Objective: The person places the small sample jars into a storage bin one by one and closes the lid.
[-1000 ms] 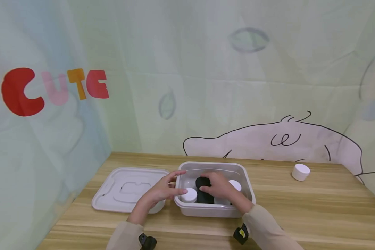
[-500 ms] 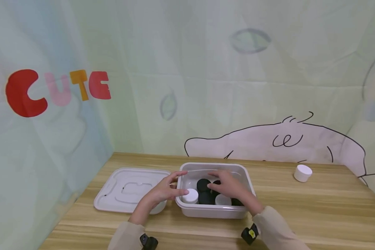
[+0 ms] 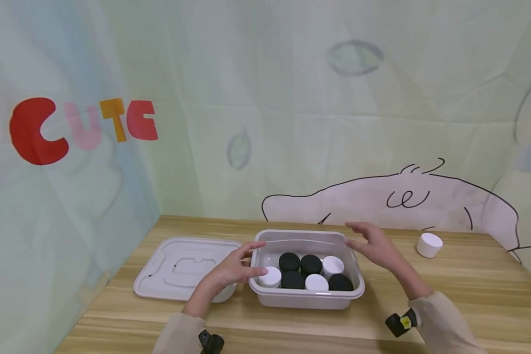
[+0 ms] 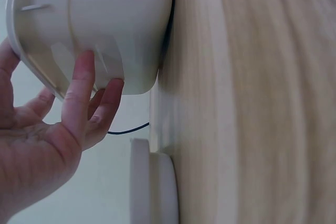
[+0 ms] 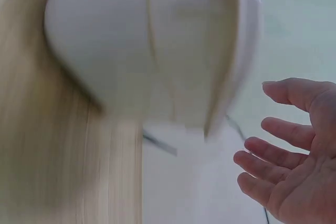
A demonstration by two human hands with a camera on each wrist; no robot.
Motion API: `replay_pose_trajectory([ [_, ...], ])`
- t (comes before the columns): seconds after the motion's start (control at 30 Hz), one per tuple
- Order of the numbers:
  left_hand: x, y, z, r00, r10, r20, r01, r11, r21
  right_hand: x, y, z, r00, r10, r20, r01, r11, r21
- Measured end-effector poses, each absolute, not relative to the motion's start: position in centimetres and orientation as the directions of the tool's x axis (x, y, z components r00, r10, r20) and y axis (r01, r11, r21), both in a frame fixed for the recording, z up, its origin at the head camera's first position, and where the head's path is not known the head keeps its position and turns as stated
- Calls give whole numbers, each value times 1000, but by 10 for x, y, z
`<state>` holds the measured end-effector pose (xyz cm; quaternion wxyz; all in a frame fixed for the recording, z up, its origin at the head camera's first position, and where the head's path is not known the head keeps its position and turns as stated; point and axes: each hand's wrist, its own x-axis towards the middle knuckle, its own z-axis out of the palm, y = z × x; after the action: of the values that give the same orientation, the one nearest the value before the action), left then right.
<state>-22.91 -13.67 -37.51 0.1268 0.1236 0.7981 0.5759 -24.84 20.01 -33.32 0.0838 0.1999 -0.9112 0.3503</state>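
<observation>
A pale grey plastic box (image 3: 301, 301) stands in the middle of the table, holding short round pieces like bottle caps. A black piece (image 3: 289, 262), another black piece (image 3: 311, 264) and a white piece (image 3: 333, 266) form its back row. In front sit more black and white ones, including a white piece (image 3: 270, 277) at the left end. My left hand (image 3: 235, 269) holds the box's left side, thumb over the rim, fingers against the outer wall (image 4: 113, 40). Apart from the box, above its right rim, my right hand (image 3: 373, 246) holds nothing, its fingers spread (image 5: 283, 132).
Left of the box lies a grey lid (image 3: 186, 263) flat on the wooden table (image 3: 425, 295). A single white piece (image 3: 429, 245) stands at the back right. A printed curtain (image 3: 292, 123) hangs behind the table.
My right hand has let go of a black piece in the back row and lifted out of the box to the right. My left hand stays at the box's left side.
</observation>
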Motion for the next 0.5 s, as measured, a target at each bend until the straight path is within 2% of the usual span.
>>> replay_pose_trajectory([
  [0.17,-229,-137,-375,-938,342,-61,47,299,953,-254,239,-335,-934,-216,286,-354,677,-645],
  [0.37,-228,-137,-375,-937,345,-56,50,291,955,-258,281,-345,-956,-75,285,-236,773,-589],
  [0.5,-229,-136,-376,-935,350,-49,57,286,956,-260,306,-354,-952,53,302,-146,788,-598],
])
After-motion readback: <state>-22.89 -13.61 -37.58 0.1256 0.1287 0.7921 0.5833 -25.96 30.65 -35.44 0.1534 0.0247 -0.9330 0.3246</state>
